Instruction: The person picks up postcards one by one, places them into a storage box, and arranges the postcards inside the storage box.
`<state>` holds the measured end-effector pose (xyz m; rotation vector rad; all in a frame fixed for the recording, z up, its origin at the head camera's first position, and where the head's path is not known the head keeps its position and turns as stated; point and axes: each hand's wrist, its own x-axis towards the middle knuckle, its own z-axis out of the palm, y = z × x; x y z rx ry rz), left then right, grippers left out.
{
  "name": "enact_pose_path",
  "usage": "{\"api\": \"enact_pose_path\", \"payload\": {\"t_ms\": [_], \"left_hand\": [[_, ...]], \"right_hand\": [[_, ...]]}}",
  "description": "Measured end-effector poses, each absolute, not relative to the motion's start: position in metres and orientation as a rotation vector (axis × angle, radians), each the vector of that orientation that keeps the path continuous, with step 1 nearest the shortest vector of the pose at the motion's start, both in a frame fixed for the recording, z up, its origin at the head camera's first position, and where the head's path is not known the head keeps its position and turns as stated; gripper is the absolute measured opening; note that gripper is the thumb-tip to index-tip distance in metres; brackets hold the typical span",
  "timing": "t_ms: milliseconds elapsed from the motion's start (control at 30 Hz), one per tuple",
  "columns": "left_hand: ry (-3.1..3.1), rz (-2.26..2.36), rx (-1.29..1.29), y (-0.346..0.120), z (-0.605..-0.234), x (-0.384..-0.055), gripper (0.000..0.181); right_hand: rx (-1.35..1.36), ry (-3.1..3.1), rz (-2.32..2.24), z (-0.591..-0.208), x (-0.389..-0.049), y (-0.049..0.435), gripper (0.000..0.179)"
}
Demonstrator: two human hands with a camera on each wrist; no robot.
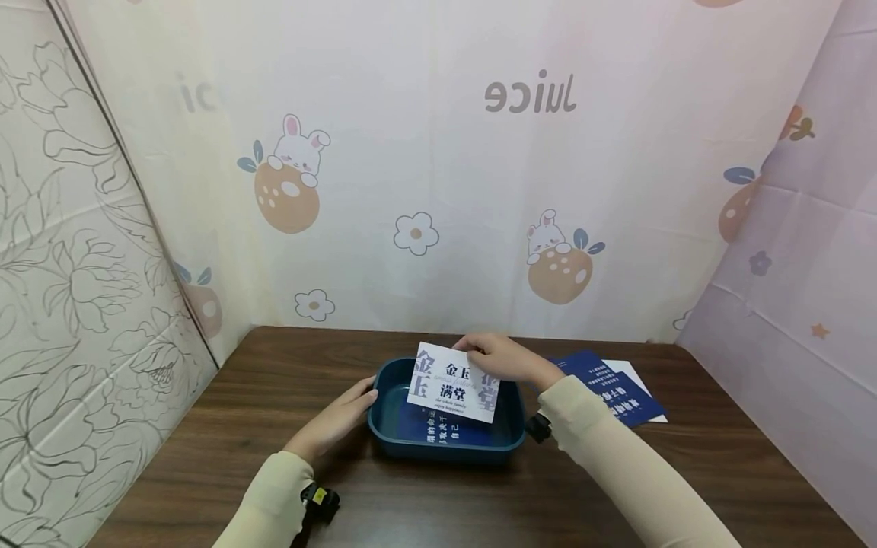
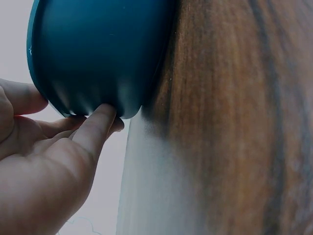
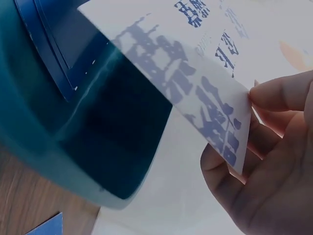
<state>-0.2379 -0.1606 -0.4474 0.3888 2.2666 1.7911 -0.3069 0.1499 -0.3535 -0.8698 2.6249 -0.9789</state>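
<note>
A dark teal plastic basin (image 1: 448, 454) sits on the table in the head view. My left hand (image 1: 340, 420) holds its left end, the thumb (image 2: 29, 99) at the rim and the fingers against the outer wall. My right hand (image 1: 503, 358) pinches a white card (image 1: 438, 373) with purple and black Chinese characters by its right end. Thumb and fingers lie on opposite faces of the card (image 3: 181, 83), which tilts over the basin. Inside the basin lies a dark blue card (image 1: 473, 432) with white characters, partly hidden beneath the white one.
On the table right of the basin, partly behind my right forearm, several blue cards (image 1: 633, 399) overlap with a white card (image 1: 626, 371). The brown wooden table (image 1: 274, 373) backs onto a curtain (image 1: 438, 152) printed with rabbits and fruit.
</note>
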Motion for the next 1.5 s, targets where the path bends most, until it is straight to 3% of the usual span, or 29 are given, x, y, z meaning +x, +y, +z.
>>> {"api": "enact_pose_path", "payload": {"t_ms": [1500], "left_hand": [[2.309, 1.782, 0.317, -0.158, -0.447, -0.237, 0.052]], "right_hand": [[-0.882, 2.491, -0.443, -0.369, -0.318, 0.125, 0.03]]}}
